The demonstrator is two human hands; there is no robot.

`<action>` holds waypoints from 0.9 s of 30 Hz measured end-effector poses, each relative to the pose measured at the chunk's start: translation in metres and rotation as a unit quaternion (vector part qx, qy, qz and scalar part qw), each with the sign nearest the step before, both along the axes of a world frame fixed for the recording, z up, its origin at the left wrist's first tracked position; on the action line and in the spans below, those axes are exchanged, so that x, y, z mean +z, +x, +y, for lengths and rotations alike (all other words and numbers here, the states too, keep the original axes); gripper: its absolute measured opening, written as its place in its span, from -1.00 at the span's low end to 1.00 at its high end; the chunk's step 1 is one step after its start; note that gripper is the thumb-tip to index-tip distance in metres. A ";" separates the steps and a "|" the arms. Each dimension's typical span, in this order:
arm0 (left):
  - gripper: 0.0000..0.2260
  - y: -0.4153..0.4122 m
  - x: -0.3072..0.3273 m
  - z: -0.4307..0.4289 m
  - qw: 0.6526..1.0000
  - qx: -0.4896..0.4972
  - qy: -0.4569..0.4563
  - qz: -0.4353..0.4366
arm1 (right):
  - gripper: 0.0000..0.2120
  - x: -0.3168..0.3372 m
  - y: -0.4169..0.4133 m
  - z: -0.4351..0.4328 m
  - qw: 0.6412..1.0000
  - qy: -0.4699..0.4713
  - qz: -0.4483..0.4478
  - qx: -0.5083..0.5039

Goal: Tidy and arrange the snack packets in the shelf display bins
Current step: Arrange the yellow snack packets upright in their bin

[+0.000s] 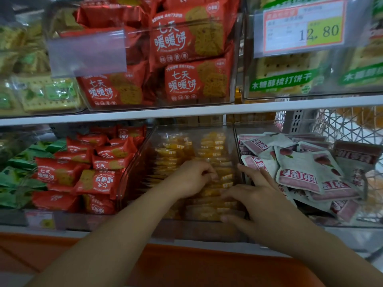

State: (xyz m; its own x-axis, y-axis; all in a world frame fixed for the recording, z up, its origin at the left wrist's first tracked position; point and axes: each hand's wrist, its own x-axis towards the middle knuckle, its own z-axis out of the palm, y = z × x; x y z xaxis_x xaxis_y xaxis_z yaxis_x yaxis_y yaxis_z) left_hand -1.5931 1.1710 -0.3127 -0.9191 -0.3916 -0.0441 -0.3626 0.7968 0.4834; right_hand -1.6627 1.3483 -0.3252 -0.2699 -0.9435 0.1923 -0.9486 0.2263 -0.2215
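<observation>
Working the yellow packets into rows: left hand pinches some, right hand presses flat; white pouches lie jumbled.

Shop, snack aisle: white metal shelf edge w/ clear plastic display bins of red foil biscuit packets, red-yellow paper price tag, 12.80.

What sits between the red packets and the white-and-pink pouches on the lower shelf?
A clear bin of stacked yellow packets, as the head view shows.
</observation>
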 end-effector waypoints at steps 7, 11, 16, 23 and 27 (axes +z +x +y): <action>-0.77 0.030 0.025 -0.016 0.993 0.021 0.048 0.103 | -0.30 -0.003 -0.005 0.000 0.999 -0.039 -0.014 0.016; -0.78 0.039 0.026 -0.039 0.996 0.042 -0.047 0.070 | -0.41 -0.003 -0.011 -0.008 0.996 -0.094 -0.006 0.011; -0.79 0.026 0.013 -0.039 0.993 0.011 -0.114 -0.038 | -0.27 -0.002 -0.020 -0.026 0.990 -0.123 0.065 -0.026; -0.77 0.009 0.018 -0.034 0.978 -0.041 -0.184 -0.085 | -0.04 -0.003 -0.023 -0.027 0.995 -0.044 0.089 -0.027; -0.78 0.006 0.018 -0.034 0.978 -0.046 -0.197 -0.059 | -0.11 -0.006 -0.023 -0.027 0.995 -0.060 0.070 -0.024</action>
